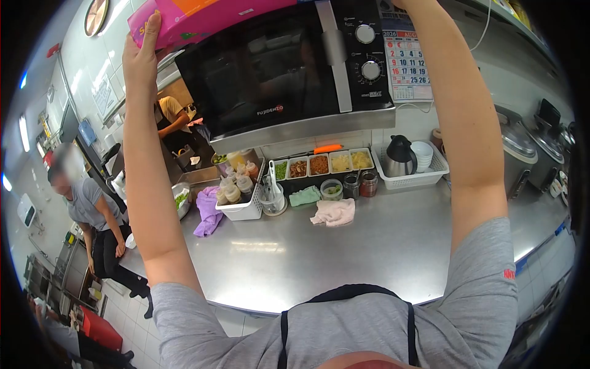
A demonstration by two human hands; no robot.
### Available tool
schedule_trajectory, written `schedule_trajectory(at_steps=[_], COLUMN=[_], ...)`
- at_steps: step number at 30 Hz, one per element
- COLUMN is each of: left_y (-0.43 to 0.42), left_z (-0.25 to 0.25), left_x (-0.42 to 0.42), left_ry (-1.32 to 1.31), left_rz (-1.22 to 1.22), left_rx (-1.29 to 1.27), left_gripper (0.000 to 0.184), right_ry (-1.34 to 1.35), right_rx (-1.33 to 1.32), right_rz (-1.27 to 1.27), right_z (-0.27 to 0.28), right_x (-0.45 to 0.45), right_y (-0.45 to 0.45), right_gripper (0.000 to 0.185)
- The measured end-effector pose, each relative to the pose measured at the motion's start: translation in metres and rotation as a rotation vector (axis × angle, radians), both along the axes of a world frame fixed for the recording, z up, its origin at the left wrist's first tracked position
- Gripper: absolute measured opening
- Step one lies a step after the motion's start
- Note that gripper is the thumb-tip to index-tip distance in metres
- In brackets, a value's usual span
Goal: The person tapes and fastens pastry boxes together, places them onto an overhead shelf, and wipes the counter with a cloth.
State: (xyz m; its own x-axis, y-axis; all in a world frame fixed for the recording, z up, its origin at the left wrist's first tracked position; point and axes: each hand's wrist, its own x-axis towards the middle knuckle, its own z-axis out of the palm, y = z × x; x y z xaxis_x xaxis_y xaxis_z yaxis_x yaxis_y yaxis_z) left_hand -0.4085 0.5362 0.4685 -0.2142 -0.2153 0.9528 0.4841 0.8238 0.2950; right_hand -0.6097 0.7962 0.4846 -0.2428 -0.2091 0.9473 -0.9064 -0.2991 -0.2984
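Observation:
A bright pink box (209,24) with orange and green print lies on top of a black microwave (264,74), which stands on a steel shelf (307,126). My left hand (142,54) is raised to the box's left end, its thumb on the front and its fingers behind, gripping it. My right arm reaches up past the microwave's right side. Only the edge of my right hand (402,3) shows at the top of the view; its fingers are out of sight. A wall calendar (407,61) hangs beside my right forearm.
Below, the steel counter (344,264) carries a white basket of bottles (239,209), a row of topping trays (319,165), folded cloths (334,212), jars (369,183) and a basket with a jug (399,157). Cookers (516,144) stand right. A person (101,203) sits at left.

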Motion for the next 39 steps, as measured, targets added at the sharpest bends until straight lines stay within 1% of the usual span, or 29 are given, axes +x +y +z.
schedule_trajectory(at_steps=[2,5,6,8,10,11,13,14,16,18,19,20,22,23,24,25,26,28,30,32,33,34,35,36,37,39], left_y=[0.009,0.016,0.013,0.016,0.025,0.028,0.035,0.036,0.044,0.052,0.054,0.053,0.052,0.053,0.055,0.056,0.056,0.055,0.057,0.067,0.071,0.074,0.080,0.084,0.088,0.093], left_z=[0.002,0.006,0.003,-0.005,-0.024,-0.031,-0.045,-0.052,-0.067,-0.085,-0.095,-0.105,-0.129,-0.141,-0.154,-0.170,-0.187,-0.224,-0.260,-0.292,-0.309,-0.327,-0.344,-0.364,-0.382,-0.421], left_x=[-0.007,-0.017,-0.021,-0.024,-0.016,-0.006,0.016,0.030,0.061,0.086,0.100,0.115,0.141,0.148,0.155,0.161,0.166,0.170,0.176,0.171,0.166,0.163,0.156,0.153,0.151,0.144], left_ry=[0.022,-0.001,-0.003,0.004,0.099,0.106,0.174,0.202,0.226,0.251,0.259,0.265,0.223,0.228,0.221,0.212,0.220,0.139,-0.004,-0.096,-0.114,-0.138,-0.137,-0.169,-0.229,-0.289], left_rz=[0.011,0.011,-0.030,-0.066,-0.061,-0.051,-0.081,-0.065,-0.014,0.055,0.083,0.089,0.103,0.106,0.143,0.182,0.187,0.282,0.299,0.212,0.122,0.009,-0.079,-0.117,-0.131,-0.214], left_rx=[-0.024,-0.044,-0.046,-0.047,0.016,0.017,0.054,0.069,0.116,0.174,0.203,0.203,0.196,0.198,0.199,0.202,0.206,0.289,0.365,0.480,0.550,0.651,0.682,0.777,0.817,0.883], left_gripper=[0.052,0.051,0.052,0.053,0.048,0.048,0.043,0.042,0.043,0.045,0.046,0.046,0.053,0.053,0.058,0.062,0.062,0.072,0.078,0.082,0.083,0.081,0.078,0.075,0.073,0.075], right_ry=[-0.074,-0.091,-0.092,0.022,0.050,0.067,0.105,0.105,0.135,0.172,0.262,0.237,0.187,0.185,0.185,0.200,0.092,0.037,0.013,0.032,0.014,-0.005,-0.002,-0.001,-0.049,-0.140], right_rx=[-0.036,-0.037,-0.038,-0.024,-0.061,-0.099,-0.112,-0.106,-0.073,-0.046,-0.078,-0.066,-0.042,-0.043,-0.089,-0.095,-0.087,0.030,0.105,0.205,0.209,0.211,0.223,0.237,0.281,0.350], right_rz=[0.063,0.060,0.058,0.075,0.039,-0.002,0.012,0.151,0.304,0.322,0.196,0.176,0.136,0.142,0.231,0.176,0.319,0.215,0.177,0.083,0.077,0.067,0.036,0.006,-0.006,-0.036], right_z=[-0.013,-0.008,-0.011,-0.019,-0.033,-0.040,-0.047,-0.049,-0.057,-0.070,-0.080,-0.090,-0.111,-0.126,-0.142,-0.156,-0.172,-0.202,-0.235,-0.275,-0.297,-0.320,-0.347,-0.374,-0.398,-0.437], right_x=[0.012,0.004,0.002,0.004,0.018,0.028,0.046,0.054,0.067,0.080,0.089,0.093,0.102,0.095,0.095,0.095,0.100,0.108,0.108,0.103,0.102,0.100,0.096,0.094,0.095,0.098], right_y=[0.020,0.026,0.030,0.035,0.040,0.041,0.040,0.038,0.033,0.029,0.027,0.024,0.018,0.007,0.001,-0.001,-0.005,0.003,0.010,0.019,0.021,0.024,0.027,0.032,0.040,0.057], right_gripper=[0.064,0.062,0.062,0.059,0.057,0.056,0.055,0.055,0.054,0.054,0.055,0.055,0.056,0.055,0.056,0.060,0.062,0.065,0.066,0.068,0.068,0.069,0.070,0.070,0.070,0.068])
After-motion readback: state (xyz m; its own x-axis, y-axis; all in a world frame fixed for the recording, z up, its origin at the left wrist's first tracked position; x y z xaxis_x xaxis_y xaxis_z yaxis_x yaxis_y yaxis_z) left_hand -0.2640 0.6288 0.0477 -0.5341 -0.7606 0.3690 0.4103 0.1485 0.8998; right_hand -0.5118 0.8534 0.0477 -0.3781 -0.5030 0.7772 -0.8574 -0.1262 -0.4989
